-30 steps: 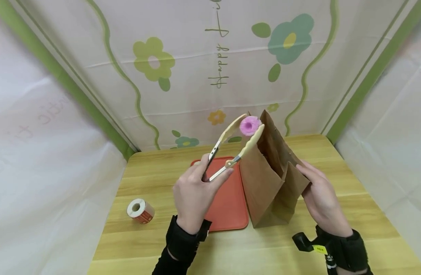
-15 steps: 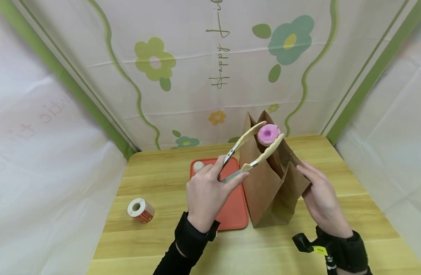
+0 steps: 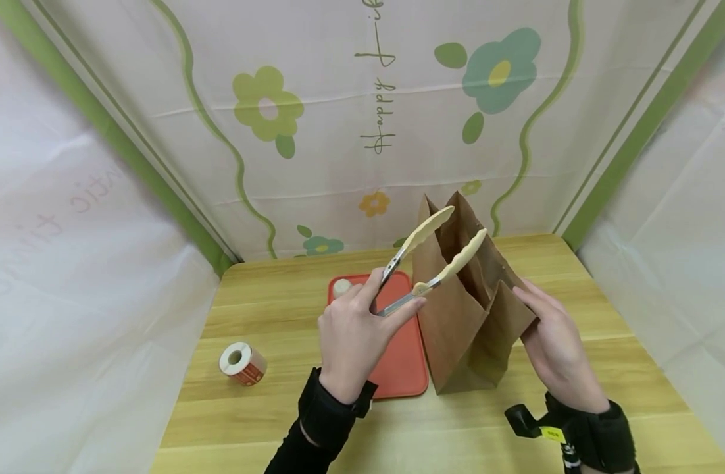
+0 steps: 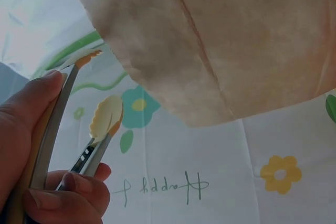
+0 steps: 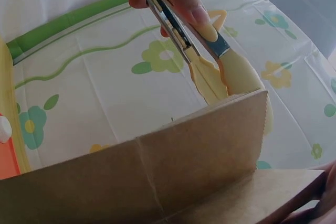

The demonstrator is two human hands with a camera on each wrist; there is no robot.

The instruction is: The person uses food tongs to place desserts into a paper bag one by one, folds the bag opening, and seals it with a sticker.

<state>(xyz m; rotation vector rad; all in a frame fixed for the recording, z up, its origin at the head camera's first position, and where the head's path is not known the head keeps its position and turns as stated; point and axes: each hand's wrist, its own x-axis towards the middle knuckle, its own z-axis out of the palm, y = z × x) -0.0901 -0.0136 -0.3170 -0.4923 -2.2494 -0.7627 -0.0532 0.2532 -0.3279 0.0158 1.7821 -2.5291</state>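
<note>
My left hand (image 3: 353, 339) grips cream-tipped metal tongs (image 3: 429, 228), whose spread tips hang over the mouth of a brown paper bag (image 3: 451, 322). Nothing shows between the tips. The bag stands upright with its top open; what lies inside is hidden. At the bag's right side my right hand (image 3: 554, 345) holds the paper edge between thumb and fingers. In the left wrist view the tongs (image 4: 105, 119) are apart, beside the bag's wall (image 4: 157, 35). From the right wrist, the tong tips (image 5: 239, 74) appear behind the bag's rim (image 5: 199, 129).
An orange-red tray (image 3: 400, 368) lies left of the bag, partly under my left hand, with a small whitish round thing (image 3: 341, 287) at its far left corner. A roll of red-and-white labels (image 3: 243, 363) stands on the wooden table (image 3: 268, 316). Printed cloth walls (image 3: 327, 131) enclose the table.
The tongs moved right over the bag's mouth with a pink ring like a doughnut, then let it go. The ring is now out of sight. My right hand kept its hold on the bag.
</note>
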